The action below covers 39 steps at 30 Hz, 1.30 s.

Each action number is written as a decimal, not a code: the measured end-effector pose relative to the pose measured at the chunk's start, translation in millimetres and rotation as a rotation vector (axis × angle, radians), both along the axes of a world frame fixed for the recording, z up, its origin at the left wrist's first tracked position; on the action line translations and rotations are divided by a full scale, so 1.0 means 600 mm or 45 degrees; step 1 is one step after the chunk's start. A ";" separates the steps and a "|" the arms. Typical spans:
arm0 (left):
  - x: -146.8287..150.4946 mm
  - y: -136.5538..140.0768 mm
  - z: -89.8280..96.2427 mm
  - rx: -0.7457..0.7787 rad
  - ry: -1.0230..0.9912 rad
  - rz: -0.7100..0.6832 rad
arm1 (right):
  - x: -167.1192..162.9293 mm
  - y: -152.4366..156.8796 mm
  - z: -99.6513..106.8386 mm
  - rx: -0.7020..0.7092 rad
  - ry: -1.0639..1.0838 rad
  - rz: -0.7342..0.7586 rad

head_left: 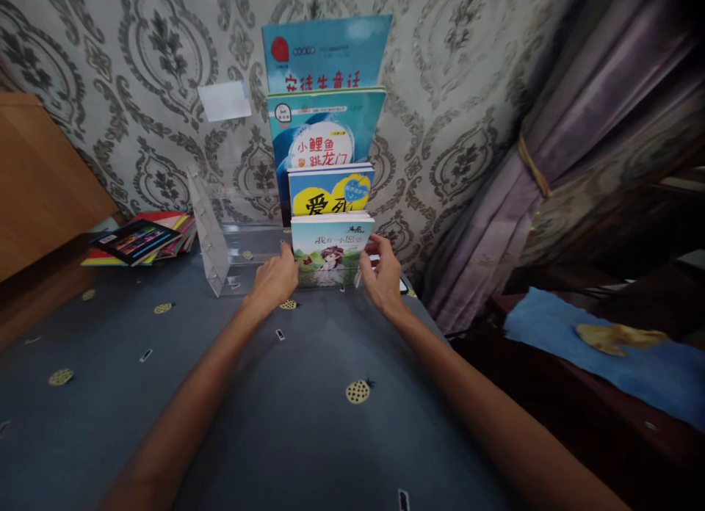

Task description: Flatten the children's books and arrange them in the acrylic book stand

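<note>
A clear acrylic book rack (209, 236) stands against the wall, with books upright in stepped tiers. In its lowest tier, at the front, sits a small white-and-green book (330, 254) with a cartoon figure on its cover. My left hand (275, 276) is closed at that book's left edge, its far fingers partly hidden. At the right edge, my right hand (382, 272) grips with curled fingers and thumb. Behind rise a blue-and-yellow book (330, 195), a teal book with a white oval (324, 136), and a taller teal book (330, 52) at the back.
Left of the rack lies a pile of books (140, 238), beside a wooden panel (44, 180). A dark blue patterned cloth (220, 393) covers the table. To the right hang a tied purple curtain (507, 180) and, lower, a blue cloth (600, 349) on another surface.
</note>
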<state>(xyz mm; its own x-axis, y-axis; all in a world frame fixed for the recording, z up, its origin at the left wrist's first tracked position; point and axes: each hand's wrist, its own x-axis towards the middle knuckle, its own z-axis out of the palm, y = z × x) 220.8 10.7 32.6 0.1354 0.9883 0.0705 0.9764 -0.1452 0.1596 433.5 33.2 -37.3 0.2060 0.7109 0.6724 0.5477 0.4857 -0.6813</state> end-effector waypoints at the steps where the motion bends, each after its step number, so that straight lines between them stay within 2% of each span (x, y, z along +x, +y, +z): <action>1: 0.000 0.000 0.000 0.001 0.001 -0.006 | 0.000 -0.001 0.000 0.000 0.005 0.003; 10: -0.004 -0.003 -0.006 0.007 -0.007 -0.029 | 0.009 -0.025 -0.018 -0.076 0.011 0.010; 14: -0.031 -0.019 -0.002 0.024 -0.032 -0.060 | 0.011 -0.053 -0.036 -0.159 -0.012 0.017; 18: -0.115 -0.036 0.008 0.246 -0.152 -0.024 | 0.011 -0.087 -0.054 -0.270 -0.057 0.041; 20: -0.180 -0.038 0.012 0.391 -0.207 0.086 | 0.011 -0.101 -0.062 -0.336 -0.054 0.076; 22: -0.251 -0.032 0.012 0.457 -0.198 0.234 | 0.011 -0.111 -0.070 -0.393 -0.040 0.109; 25: -0.352 -0.010 0.000 0.436 0.012 0.507 | 0.012 -0.118 -0.083 -0.456 -0.045 0.115; 28: -0.426 0.017 -0.022 0.347 0.205 0.672 | 0.014 -0.115 -0.092 -0.504 -0.068 0.082; 30: -0.459 0.032 -0.037 0.314 0.274 0.687 | 0.016 -0.111 -0.095 -0.517 -0.069 0.069; 34: -0.493 0.054 -0.053 0.289 0.391 0.597 | 0.018 -0.106 -0.094 -0.520 -0.050 0.080; 39: -0.507 0.066 -0.042 0.277 0.429 0.532 | 0.018 -0.105 -0.099 -0.527 -0.023 0.096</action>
